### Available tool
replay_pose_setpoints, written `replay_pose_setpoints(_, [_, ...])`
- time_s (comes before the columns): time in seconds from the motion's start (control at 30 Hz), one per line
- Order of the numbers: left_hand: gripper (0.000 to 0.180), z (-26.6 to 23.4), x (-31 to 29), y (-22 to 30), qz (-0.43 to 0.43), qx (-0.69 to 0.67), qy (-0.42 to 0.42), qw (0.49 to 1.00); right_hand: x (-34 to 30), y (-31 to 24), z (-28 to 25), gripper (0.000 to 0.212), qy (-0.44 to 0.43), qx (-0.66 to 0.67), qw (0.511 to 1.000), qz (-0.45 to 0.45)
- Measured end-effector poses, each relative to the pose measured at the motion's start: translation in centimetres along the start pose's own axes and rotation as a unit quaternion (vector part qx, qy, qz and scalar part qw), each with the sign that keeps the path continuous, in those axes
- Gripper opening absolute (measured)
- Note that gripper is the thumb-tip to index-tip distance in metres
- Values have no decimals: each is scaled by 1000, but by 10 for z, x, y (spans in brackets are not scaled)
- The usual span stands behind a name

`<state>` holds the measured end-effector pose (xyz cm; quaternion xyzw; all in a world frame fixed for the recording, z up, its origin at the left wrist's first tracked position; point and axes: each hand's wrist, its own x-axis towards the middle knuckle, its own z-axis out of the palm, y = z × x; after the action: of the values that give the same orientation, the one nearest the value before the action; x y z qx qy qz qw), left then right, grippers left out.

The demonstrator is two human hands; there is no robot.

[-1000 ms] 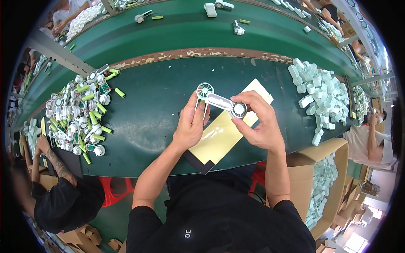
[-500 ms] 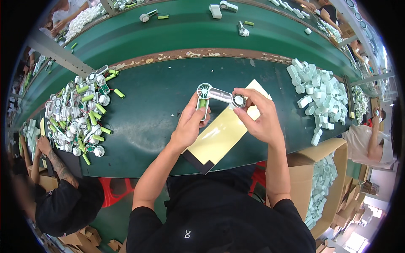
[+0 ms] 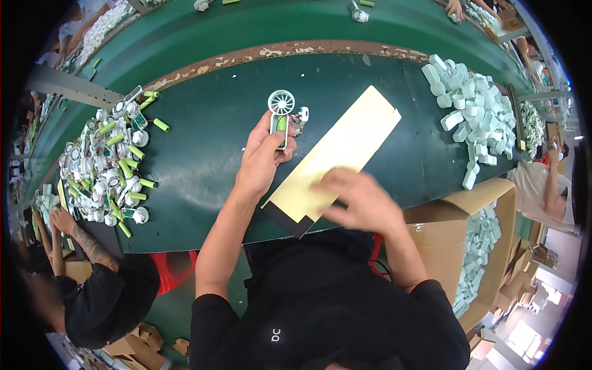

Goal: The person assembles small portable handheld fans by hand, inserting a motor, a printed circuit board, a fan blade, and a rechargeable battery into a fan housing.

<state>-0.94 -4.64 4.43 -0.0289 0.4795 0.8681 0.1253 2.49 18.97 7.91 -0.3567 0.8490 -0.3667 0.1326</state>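
Observation:
My left hand (image 3: pixel 262 157) is closed around a small handheld fan housing (image 3: pixel 282 103), held upright above the green table. Its round spoked grille points away from me, and a green battery cell (image 3: pixel 282 124) lies in its open handle. Beside the handle hangs a small white part (image 3: pixel 302 117) with a thin red wire. My right hand (image 3: pixel 357 197) is smeared by motion over a pale yellow sheet (image 3: pixel 345 135); whether it holds anything cannot be made out. Under the sheet's near end a black piece (image 3: pixel 288 223) shows.
Left on the table is a heap of fan assemblies with green cells (image 3: pixel 102 166). A pile of pale green plastic housings (image 3: pixel 478 111) lies at the right, above a cardboard box (image 3: pixel 438 246) of similar parts. A co-worker (image 3: pixel 105 290) sits at left; a conveyor belt (image 3: pixel 277 28) runs beyond.
My right hand has left the fan and come down toward me over the yellow sheet. The long grey arm with the round end no longer stretches between my hands. My left hand has shifted slightly left.

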Motion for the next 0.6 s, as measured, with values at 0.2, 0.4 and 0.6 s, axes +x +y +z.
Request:
replay_pose_setpoints(0.2, [30, 10, -1, 4, 21, 6, 10, 1000, -7, 12, 48, 48, 59, 27, 998, -12])
replay_pose_setpoints(0.4, [54, 1, 3, -6, 29, 39, -17, 999, 19, 16, 35, 43, 91, -8, 996, 13])
replay_pose_setpoints(0.6, [69, 6, 3, -12, 26, 36, -45, 998, 19, 6, 47, 35, 82, -22, 996, 10])
